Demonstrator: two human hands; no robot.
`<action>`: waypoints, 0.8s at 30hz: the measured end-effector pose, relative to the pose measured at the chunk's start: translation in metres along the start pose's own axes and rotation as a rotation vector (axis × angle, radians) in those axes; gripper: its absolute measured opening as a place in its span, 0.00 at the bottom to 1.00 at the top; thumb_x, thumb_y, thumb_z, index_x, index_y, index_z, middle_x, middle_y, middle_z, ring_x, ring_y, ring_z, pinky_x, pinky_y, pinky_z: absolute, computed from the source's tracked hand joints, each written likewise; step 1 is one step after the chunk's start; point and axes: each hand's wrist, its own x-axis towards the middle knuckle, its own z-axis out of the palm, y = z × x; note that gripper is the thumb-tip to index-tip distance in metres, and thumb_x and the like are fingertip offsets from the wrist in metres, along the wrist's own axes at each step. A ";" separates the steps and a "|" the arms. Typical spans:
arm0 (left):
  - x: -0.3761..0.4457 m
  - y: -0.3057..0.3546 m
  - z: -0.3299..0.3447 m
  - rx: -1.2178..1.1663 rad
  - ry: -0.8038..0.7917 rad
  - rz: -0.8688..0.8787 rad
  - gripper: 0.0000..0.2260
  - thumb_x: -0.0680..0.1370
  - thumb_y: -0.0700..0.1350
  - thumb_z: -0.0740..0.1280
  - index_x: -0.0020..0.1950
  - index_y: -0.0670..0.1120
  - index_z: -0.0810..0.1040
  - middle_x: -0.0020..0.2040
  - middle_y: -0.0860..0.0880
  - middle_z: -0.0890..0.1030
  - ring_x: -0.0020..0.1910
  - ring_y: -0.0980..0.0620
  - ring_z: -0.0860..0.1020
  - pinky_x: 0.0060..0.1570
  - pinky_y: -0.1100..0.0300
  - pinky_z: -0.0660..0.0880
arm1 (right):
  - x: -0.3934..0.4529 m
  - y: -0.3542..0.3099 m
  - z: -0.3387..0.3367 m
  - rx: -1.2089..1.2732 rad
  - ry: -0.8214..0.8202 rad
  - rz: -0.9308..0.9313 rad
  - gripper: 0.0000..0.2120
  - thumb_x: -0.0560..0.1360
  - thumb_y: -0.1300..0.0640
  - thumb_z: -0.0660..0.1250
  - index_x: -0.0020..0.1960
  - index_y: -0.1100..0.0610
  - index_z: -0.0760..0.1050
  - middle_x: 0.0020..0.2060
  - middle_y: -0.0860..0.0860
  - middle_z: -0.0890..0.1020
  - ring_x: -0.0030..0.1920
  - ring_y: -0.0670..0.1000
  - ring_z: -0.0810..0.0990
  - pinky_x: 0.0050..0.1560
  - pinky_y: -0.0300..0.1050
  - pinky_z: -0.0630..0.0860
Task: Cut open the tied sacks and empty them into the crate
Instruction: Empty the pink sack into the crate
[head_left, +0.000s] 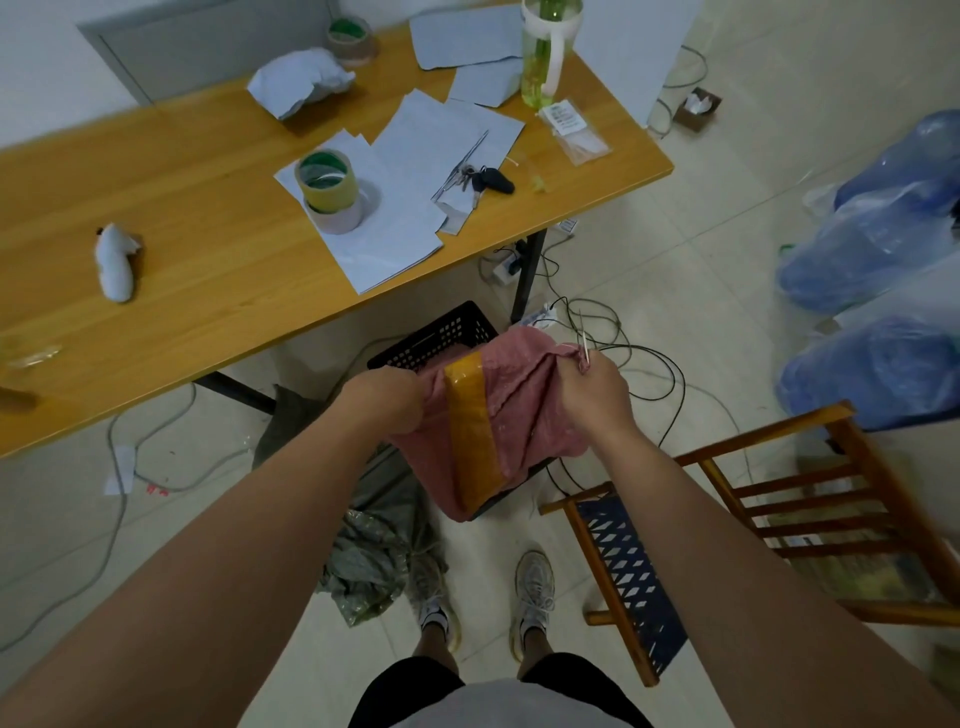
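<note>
Pale floor tiles strewn with cables lie under a pink sack (524, 415), held in the air over a black crate (441, 338) that stands on the floor beside the tabletop (182, 249). A band of yellow tape (470, 436) runs down the sack. The left hand (387, 397) has its grip bunched in the cloth at one side; the right hand (597, 387) grasps the gathered neck, with what looks like a thin blade or tie poking up by the fingers, though it is too small to be sure. Judging by this, the step in hand is opening or upending the sack over the crate. The next move calls for keeping the mouth directly above the crate before tipping. A crumpled grey-green sack (374, 545) lies by the shoes, a wooden chair (779, 499) stands to the right, and tape rolls (327, 187) and keys (478, 179) sit on the tabletop.
</note>
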 end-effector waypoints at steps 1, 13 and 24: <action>0.002 -0.001 -0.002 -0.072 -0.008 -0.015 0.10 0.81 0.40 0.58 0.58 0.40 0.75 0.41 0.47 0.75 0.43 0.47 0.77 0.40 0.57 0.75 | 0.000 0.001 0.001 0.038 -0.020 0.017 0.19 0.81 0.45 0.56 0.52 0.59 0.76 0.46 0.53 0.79 0.47 0.55 0.77 0.45 0.47 0.71; 0.007 0.013 -0.031 -1.064 0.286 -0.030 0.16 0.81 0.50 0.58 0.43 0.40 0.77 0.33 0.45 0.70 0.32 0.49 0.69 0.31 0.56 0.65 | -0.012 -0.009 0.016 0.340 -0.070 0.097 0.16 0.82 0.50 0.58 0.69 0.50 0.69 0.55 0.50 0.78 0.57 0.54 0.77 0.60 0.54 0.75; -0.009 0.022 -0.025 -1.496 0.368 0.036 0.06 0.77 0.42 0.65 0.43 0.41 0.78 0.38 0.43 0.72 0.38 0.46 0.71 0.37 0.53 0.67 | -0.007 -0.010 0.020 0.416 -0.101 0.185 0.27 0.76 0.45 0.58 0.75 0.40 0.60 0.55 0.50 0.81 0.54 0.54 0.80 0.58 0.58 0.78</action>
